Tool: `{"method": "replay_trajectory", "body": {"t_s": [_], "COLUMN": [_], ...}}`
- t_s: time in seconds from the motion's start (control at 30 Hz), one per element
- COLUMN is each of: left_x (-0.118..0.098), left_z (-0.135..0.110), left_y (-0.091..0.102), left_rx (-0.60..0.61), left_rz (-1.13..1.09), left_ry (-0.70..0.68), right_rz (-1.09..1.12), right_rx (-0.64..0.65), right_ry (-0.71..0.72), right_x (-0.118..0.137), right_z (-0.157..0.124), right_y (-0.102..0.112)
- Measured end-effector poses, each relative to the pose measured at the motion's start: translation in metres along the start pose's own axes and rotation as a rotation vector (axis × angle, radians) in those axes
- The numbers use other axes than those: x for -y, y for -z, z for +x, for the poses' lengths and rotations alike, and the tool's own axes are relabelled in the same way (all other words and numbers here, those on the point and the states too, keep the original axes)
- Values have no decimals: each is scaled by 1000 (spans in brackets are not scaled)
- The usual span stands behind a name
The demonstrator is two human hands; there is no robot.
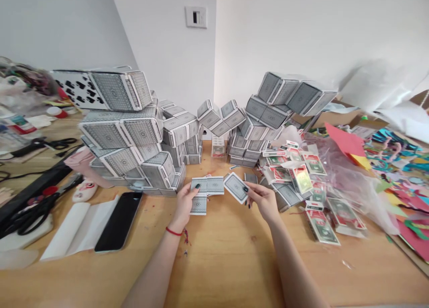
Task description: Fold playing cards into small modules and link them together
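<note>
Several playing cards joined edge to edge in an L shape lie in my left hand, its thumb pressed on their patterned backs. My right hand pinches one single playing card by its right side, tilted, its near corner close to the joined cards. Whether the two touch I cannot tell. Beyond my hands rises a structure of boxes folded from playing cards, with a stepped left stack, a right stack and a zigzag piece between them.
To the left lie a black phone, a white paper roll, black scissors and a computer mouse. Card packs and plastic wrap are heaped at the right, beside coloured paper. A wall stands behind.
</note>
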State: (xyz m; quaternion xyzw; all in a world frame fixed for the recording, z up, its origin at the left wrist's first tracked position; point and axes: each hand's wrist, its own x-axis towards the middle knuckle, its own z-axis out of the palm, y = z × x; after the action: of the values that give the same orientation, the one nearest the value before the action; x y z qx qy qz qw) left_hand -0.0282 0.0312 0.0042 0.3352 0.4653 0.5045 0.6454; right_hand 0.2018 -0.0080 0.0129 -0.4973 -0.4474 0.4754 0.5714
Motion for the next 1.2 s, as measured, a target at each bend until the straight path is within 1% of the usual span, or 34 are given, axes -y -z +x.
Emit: {"method": "replay_trajectory", "body": {"t_s": [0.13,0.23,0.33,0.43,0.7,0.87,1.1,1.2], "left_x": [1,1,2,3,4,6,9,8], "left_z": [1,1,0,-1,0,1,1,0], "left_y": [0,1,1,0,-1,1,2,1], "left_rx": [25,59,101,116,133,158,221,222], "left_rz": [20,54,87,101,124,142,216,214], "left_ry": [-40,-66,-71,-61,-72,-66,-55,-48], "right_rz": [-57,-90,-123,-163,-266,-278,-292,-274], "right_rx": [58,76,96,116,113,153,163,147], "right_ry": [-19,-22,-29,-39,-45,-53,-66,-55], "right_x": [-3,-6,-9,-11,-9,-11,-12,-14], "right_z": [1,1,2,2,0,1,2,2], "right_y": [4,5,8,12,17,22,23,21]}}
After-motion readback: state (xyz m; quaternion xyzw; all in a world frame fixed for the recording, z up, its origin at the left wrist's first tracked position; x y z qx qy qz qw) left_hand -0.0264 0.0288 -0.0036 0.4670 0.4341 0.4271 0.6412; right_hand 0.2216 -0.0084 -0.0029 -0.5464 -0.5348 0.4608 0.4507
